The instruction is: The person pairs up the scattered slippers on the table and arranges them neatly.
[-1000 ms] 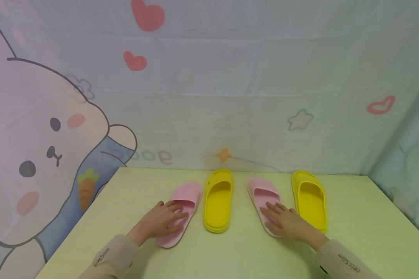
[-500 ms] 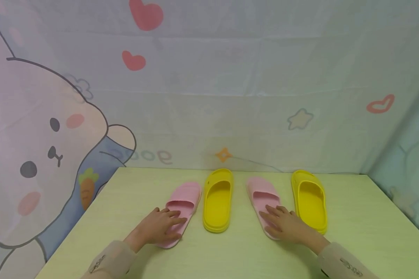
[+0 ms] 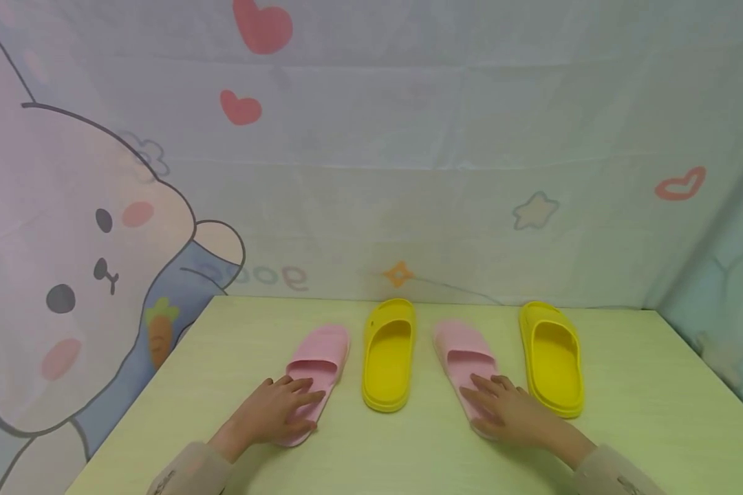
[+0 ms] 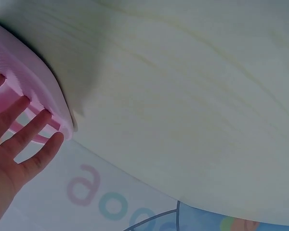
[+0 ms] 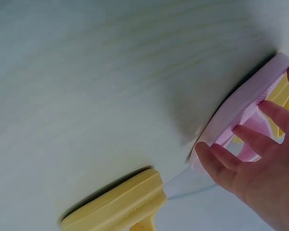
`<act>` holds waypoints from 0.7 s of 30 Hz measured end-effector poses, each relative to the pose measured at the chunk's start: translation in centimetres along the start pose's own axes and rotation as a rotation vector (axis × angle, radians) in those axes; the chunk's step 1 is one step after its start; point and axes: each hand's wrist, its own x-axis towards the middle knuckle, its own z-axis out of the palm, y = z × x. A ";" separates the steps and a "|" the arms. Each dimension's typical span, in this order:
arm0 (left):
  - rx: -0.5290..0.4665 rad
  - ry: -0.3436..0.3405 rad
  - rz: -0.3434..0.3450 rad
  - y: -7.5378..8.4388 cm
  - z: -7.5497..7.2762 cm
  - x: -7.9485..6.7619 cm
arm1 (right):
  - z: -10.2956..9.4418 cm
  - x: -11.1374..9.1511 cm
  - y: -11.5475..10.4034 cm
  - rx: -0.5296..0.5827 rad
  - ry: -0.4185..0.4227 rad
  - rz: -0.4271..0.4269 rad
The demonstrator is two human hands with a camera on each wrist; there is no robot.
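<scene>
Two pink slippers lie on the table, their toes pointing away from me. My left hand (image 3: 272, 412) spreads its fingers over the open heel part of the left pink slipper (image 3: 319, 347). In the left wrist view its fingertips rest on the insole of that slipper (image 4: 38, 72). Over the heel part of the right pink slipper (image 3: 462, 337) lies my right hand (image 3: 514, 412), fingers extended and apart. The right wrist view has those fingertips along the inner edge of the slipper (image 5: 241, 101). Both heels are partly hidden under the hands.
One yellow slipper (image 3: 389, 364) lies between the pink ones. Another yellow slipper (image 3: 555, 364) is to the right, close beside my right hand. The pale wooden table (image 3: 421, 454) ends at a printed cloth backdrop (image 3: 371, 137).
The left pink slipper has slid slightly nearer and leftward under my left hand, widening its gap to the yellow one. The right pink slipper has shifted a little nearer with my right hand.
</scene>
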 end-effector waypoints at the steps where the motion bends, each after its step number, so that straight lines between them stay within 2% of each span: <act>1: -0.004 0.004 -0.002 0.1 -0.1 -0.1 | 0.0 -0.1 -0.1 0.000 0.004 -0.011; 11: -0.002 -0.085 -0.066 0.5 -0.4 -0.6 | -0.1 -1.1 -0.8 -0.029 0.034 -0.120; 15: -0.016 -0.088 -0.071 0.6 -0.5 -1.0 | -0.1 -1.6 -1.1 -0.060 0.055 -0.181; 21: -0.068 -0.050 -0.052 0.5 -0.5 -1.7 | 0.0 -2.2 -1.3 -0.098 0.083 -0.246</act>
